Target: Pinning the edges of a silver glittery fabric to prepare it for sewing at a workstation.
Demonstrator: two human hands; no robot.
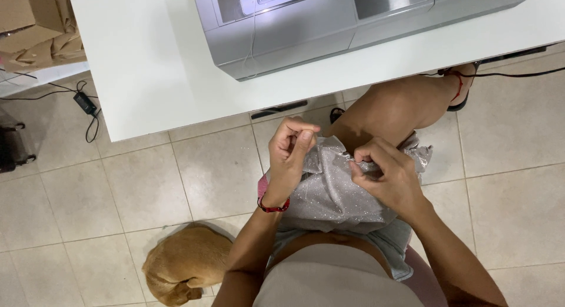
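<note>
A piece of silvery glittering fabric [329, 192] lies over my lap. My left hand [289, 154] pinches its upper left edge, fingers closed on the cloth; a red band circles that wrist. My right hand [385, 171] grips the fabric's upper right edge, fingers curled tight around a fold. Both hands are close together, below the table's front edge. What the fingertips pinch besides cloth is too small to tell.
A grey sewing machine [306, 24] stands on the white table [147, 77] above my hands. A tan dog [182, 266] lies curled on the tiled floor at my left. Cardboard boxes [35, 24] and a power adapter with cable [85, 104] sit at the far left.
</note>
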